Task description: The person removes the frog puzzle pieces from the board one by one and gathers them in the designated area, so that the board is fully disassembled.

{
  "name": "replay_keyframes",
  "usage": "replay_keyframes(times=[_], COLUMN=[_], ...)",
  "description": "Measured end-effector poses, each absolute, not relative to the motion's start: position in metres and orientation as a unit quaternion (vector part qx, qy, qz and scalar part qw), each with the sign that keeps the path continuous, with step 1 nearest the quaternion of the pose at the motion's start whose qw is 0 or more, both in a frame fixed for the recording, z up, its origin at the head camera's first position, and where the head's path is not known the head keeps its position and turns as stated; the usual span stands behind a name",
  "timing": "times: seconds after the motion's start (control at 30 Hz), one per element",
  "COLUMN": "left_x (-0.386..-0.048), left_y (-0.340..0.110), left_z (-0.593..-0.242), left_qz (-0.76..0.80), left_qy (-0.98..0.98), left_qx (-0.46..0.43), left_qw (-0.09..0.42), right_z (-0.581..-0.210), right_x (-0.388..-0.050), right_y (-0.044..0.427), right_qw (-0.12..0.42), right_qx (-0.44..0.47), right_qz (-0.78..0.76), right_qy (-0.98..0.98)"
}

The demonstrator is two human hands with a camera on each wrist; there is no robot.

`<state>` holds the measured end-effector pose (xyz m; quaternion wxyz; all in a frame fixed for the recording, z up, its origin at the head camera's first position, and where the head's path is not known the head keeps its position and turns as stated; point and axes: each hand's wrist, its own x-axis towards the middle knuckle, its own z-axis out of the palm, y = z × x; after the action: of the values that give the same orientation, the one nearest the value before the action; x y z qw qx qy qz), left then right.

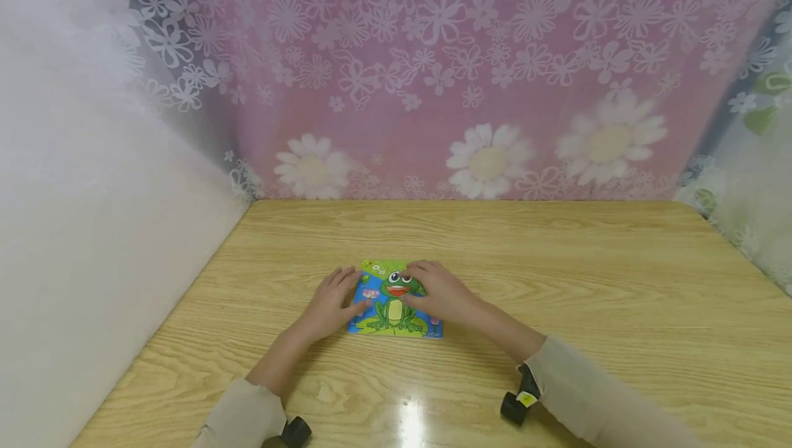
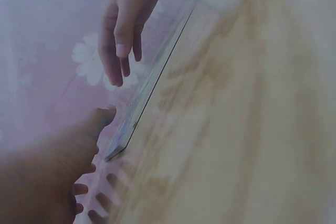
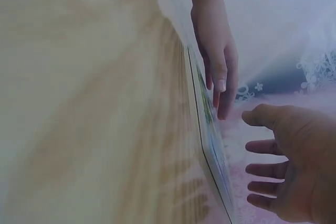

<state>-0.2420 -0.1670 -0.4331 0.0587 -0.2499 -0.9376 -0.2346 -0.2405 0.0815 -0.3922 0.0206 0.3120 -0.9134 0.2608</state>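
Observation:
A thin square board (image 1: 394,316) printed with a green frog on a blue and green ground lies flat on the table. My left hand (image 1: 328,307) is at its left side, fingers spread and thumb over the edge. Over the board's right part hovers my right hand (image 1: 442,293), covering some of the picture. The left wrist view shows the board edge-on (image 2: 149,85), with a gap between it and the left thumb. Seen from the right wrist, the right hand (image 3: 299,161) has straight, parted fingers beside the board (image 3: 210,140). Neither hand holds anything.
The wood-grain table (image 1: 557,269) extends around the board on all sides. A pink flowered curtain (image 1: 396,91) hangs along its back edge, and a white sheet (image 1: 111,180) borders the left. Black wrist cameras (image 1: 515,408) sit below both sleeves.

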Motion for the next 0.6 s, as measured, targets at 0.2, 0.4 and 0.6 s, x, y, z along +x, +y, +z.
replay_keyframes(times=[0.2,0.4,0.6], left_x=[-0.249,-0.247,-0.245], left_y=[-0.167,-0.164,-0.165], left_z=[-0.434,-0.432,-0.431], left_qz=[-0.232,-0.234,-0.239], left_qy=[-0.940,-0.940,-0.940], left_qx=[-0.244,-0.243,-0.241], left_qw=[0.045,0.043,0.037], right_z=[-0.398,-0.404,-0.408], right_x=[-0.273,-0.293,-0.300], right_y=[0.056,0.039,0.027], right_qw=[0.005,0.011,0.025], right_qx=[0.333,0.301,0.274], right_qz=[0.272,0.248,0.213], right_qy=[-0.903,-0.921,-0.938])
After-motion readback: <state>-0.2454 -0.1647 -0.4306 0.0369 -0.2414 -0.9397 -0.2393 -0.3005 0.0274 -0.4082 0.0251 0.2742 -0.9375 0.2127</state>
